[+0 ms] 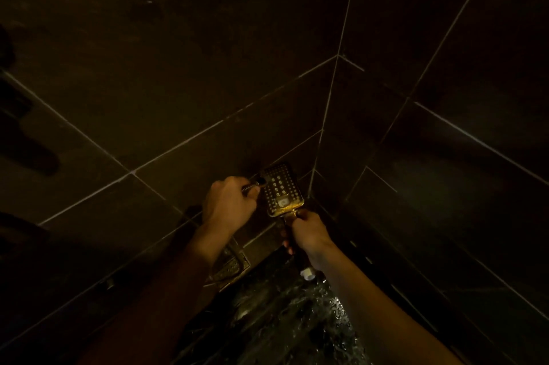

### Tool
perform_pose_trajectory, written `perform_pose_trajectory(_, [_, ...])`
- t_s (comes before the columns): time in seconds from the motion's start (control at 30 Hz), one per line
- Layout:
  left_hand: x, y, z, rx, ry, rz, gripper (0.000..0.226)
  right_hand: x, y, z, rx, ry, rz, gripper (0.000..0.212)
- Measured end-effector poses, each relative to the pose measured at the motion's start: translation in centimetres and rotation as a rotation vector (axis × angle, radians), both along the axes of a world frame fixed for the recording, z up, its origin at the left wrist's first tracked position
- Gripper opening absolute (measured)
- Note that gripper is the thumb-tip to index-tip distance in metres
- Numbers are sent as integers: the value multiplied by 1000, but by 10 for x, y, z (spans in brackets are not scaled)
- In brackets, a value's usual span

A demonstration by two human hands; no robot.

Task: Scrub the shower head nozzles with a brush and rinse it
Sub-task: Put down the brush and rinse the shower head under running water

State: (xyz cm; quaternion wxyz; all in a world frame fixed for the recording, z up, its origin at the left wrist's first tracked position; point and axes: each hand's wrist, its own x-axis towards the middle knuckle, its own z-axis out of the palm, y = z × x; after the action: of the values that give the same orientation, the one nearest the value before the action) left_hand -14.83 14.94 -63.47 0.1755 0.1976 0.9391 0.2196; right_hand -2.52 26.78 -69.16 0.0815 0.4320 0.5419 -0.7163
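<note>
A rectangular shower head (281, 188) with rows of nozzles faces up towards me in a dim tiled corner. My right hand (310, 231) grips its handle just below the head. My left hand (228, 202) is closed around a ribbed metal piece, seemingly the hose (249, 187), whose dark end touches the head's upper left edge. No brush is clearly visible in the darkness.
Dark wall tiles with pale grout lines meet in a corner (323, 127) behind the head. A square floor drain (230, 268) lies below my left forearm. A wet, glistening dark surface (297, 314) and a small white object (307, 274) lie under my right arm.
</note>
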Motion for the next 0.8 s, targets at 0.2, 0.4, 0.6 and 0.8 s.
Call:
perform_pose_trajectory(0.2, [11,-4,-1,18,-90,-95,16,-1,5,2,29,16,-6,21])
perform_pose_trajectory(0.4, [11,7,-4,87,-61,-54,18,-2,4,1,26,3,-9,23])
perform_pose_trajectory(0.6, [11,4,1,105,-73,-94,18,0,8,7,6,-1,-9,19])
perform_pose_trajectory(0.8, [3,7,6,71,31,-61,18,0,6,6,51,0,32,16])
